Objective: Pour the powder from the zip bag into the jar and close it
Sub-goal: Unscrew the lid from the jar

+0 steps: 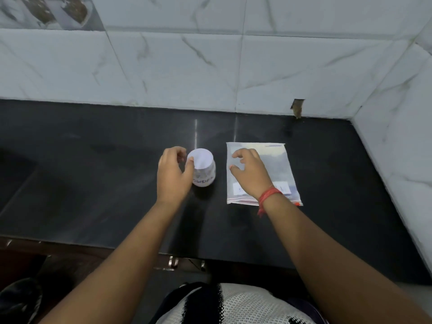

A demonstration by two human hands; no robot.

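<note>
Opening step – left hand [171, 174] curling round the lidded jar [203, 169] on the black counter [93, 183], right hand [251, 174] hovering loose-fingered, gripping nothing, over the flat zip bag [278, 164] – next, unscrewing the lid [200, 158]

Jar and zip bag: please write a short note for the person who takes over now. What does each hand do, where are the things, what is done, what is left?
Left hand: fingers curled around the lid of the jar, seemingly touching it; a firm grip is not clear.
Right hand: open, over the zip bag, not gripping.
The jar stands upright on the black counter, lid on. The bag lies flat to its right, apart from it.
Done: nothing visible yet.
Left: remove lid, open bag, pour powder, close jar.
</note>
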